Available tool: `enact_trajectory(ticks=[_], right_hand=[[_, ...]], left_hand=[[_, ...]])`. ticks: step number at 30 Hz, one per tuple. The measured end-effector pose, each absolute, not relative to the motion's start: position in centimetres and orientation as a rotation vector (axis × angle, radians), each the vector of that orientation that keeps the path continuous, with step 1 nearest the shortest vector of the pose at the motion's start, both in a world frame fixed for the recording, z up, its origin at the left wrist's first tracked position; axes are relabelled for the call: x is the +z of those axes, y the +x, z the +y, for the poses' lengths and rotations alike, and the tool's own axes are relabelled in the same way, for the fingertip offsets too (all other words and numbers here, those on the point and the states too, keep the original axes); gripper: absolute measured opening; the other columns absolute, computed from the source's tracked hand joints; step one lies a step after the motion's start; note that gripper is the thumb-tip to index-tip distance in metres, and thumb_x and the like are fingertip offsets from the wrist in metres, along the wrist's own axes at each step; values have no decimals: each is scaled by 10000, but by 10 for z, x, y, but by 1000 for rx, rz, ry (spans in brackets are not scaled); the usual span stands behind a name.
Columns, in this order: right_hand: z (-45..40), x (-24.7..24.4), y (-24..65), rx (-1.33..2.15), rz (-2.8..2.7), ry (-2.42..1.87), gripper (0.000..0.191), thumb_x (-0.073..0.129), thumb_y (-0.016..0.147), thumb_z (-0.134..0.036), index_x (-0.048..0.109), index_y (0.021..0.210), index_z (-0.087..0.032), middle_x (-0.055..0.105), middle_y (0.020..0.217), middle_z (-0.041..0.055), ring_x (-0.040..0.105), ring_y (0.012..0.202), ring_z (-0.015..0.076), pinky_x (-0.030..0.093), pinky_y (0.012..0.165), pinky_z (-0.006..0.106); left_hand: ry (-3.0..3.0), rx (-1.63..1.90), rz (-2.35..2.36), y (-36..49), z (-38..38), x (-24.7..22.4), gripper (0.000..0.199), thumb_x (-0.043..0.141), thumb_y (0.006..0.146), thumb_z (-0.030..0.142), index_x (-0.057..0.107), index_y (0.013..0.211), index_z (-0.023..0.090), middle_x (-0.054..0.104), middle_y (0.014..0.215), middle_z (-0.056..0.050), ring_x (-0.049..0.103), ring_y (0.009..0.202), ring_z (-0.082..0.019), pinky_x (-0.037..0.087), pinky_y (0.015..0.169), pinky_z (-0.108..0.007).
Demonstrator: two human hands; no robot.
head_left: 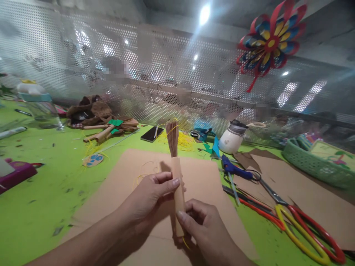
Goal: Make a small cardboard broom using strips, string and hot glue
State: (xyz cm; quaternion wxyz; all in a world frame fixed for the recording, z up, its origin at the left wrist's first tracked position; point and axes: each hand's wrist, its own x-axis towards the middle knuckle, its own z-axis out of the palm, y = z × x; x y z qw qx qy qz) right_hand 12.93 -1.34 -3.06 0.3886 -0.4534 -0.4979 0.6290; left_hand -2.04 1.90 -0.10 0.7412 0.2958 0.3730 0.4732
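A rolled brown paper tube (179, 197) stands nearly upright above a tan paper sheet (138, 162). From its top fans a pleated brown paper bundle (172, 138), with a yellow string wound round the upper end. My left hand (155, 192) pinches the tube near its middle, thumb in front. Lower down, my right hand (203, 221) grips the tube between thumb and fingers. A bit of yellow string hangs out below the tube's bottom end. More thin yellow string loops over the sheet, behind my left hand.
On the right lie scissors (291, 207) with red and yellow handles, a blue glue gun (235, 170), brown paper and a green basket (313, 166). Behind are a phone (152, 133), yellow shreds (185, 141), a white bottle (232, 138) and rolled paper pieces (107, 133). A mesh screen (166, 66) stands beyond.
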Motion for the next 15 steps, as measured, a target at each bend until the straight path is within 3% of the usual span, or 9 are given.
enact_trajectory(ticks=[11, 15], right_hand=[[-14, -29, 132, 1560, -1432, -1113, 505, 684, 707, -616, 613, 786, -122, 528, 613, -2, 493, 532, 118, 485, 508, 280], [-12, -8, 149, 1168, -1672, -1131, 310, 595, 838, -452, 657, 783, -153, 615, 699, 45, 558, 635, 161, 476, 564, 272]], left_hand=[[685, 1105, 853, -21, 21, -2, 208, 826, 661, 262, 703, 765, 130, 684, 722, -58, 619, 701, -144, 476, 669, -226], [767, 1130, 877, -26, 25, 1, 208, 826, 649, 267, 702, 732, 121, 682, 701, -61, 620, 694, -158, 491, 693, -254]])
